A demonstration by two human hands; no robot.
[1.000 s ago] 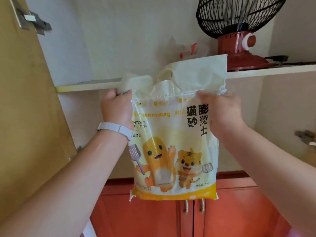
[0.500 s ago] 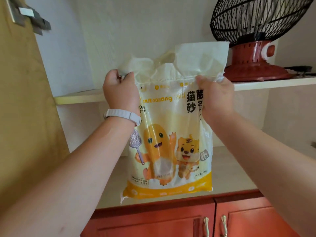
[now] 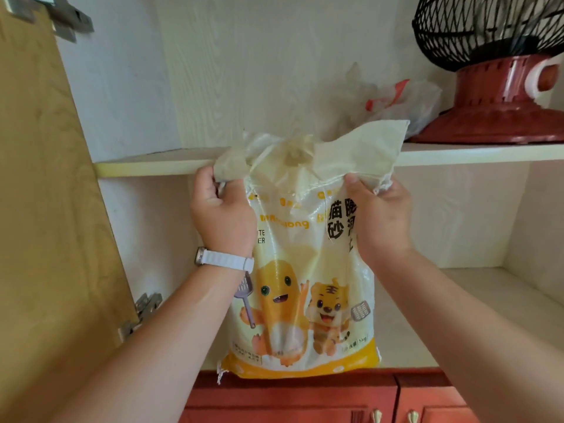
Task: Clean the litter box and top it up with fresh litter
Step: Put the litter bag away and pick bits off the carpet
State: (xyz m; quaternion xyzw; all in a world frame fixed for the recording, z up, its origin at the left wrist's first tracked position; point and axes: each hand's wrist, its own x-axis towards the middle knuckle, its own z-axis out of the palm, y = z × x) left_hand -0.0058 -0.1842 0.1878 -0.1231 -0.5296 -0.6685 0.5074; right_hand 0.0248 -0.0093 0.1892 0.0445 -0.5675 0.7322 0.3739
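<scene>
A bag of cat litter (image 3: 302,285), cream and yellow with a cartoon orange figure and a small tiger printed on its front, hangs upright in an open cupboard, gripped at its two top corners. The left hand (image 3: 224,219) has its fingers clenched round the crumpled top edge at the bag's left corner; a white watch strap (image 3: 227,259) circles that wrist. The right hand (image 3: 380,219) grasps the bag's right corner, thumb on the front and the fingers curled behind. The loose top flap of the bag stands up above both hands.

The bag's bottom edge sits low over the front of the lower shelf (image 3: 488,303); whether it touches that shelf cannot be told. Behind the bag's top runs the upper shelf (image 3: 158,166). On it, up and right of the bag, stands a red-based fan (image 3: 500,87) with a black wire cage, and between fan and bag lies a crumpled clear plastic bag (image 3: 393,100). Left of the bag hangs the open wooden cupboard door (image 3: 45,193). Below the bag are red cabinet doors (image 3: 290,401) with brass handles.
</scene>
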